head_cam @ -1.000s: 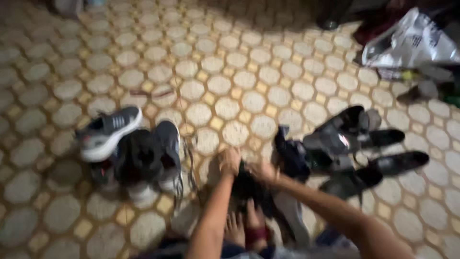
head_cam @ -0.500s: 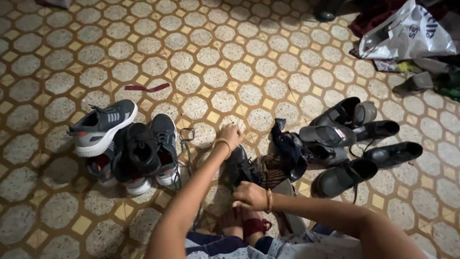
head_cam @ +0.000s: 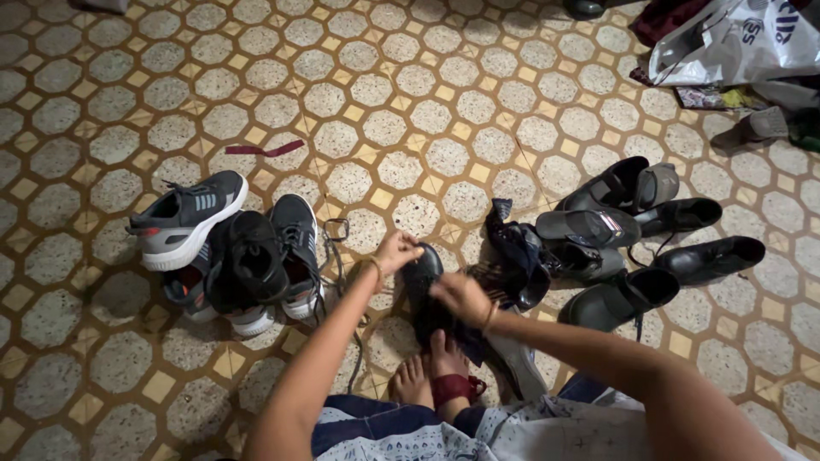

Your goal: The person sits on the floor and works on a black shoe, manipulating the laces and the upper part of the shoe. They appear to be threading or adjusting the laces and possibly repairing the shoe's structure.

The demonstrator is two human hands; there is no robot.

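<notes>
A black shoe (head_cam: pixel 424 286) stands on the tiled floor just in front of my bare feet (head_cam: pixel 430 376). My left hand (head_cam: pixel 395 253) grips its toe end from the left. My right hand (head_cam: pixel 460 296) presses a dark cloth onto the shoe's middle and upper side. Both wrists wear thin bangles. The heel of the shoe is hidden behind my right hand and foot.
A heap of grey and black sneakers (head_cam: pixel 224 250) lies to the left. Several black shoes and sandals (head_cam: pixel 628 239) sit to the right, with a dark blue cloth (head_cam: pixel 515 253) beside them. A white plastic bag (head_cam: pixel 741 41) lies at the top right. A red strip (head_cam: pixel 264 150) is on the floor.
My left hand has shifted onto the shoe's toe. My right hand has come up from lower down onto the shoe with the cloth. The view has steadied.
</notes>
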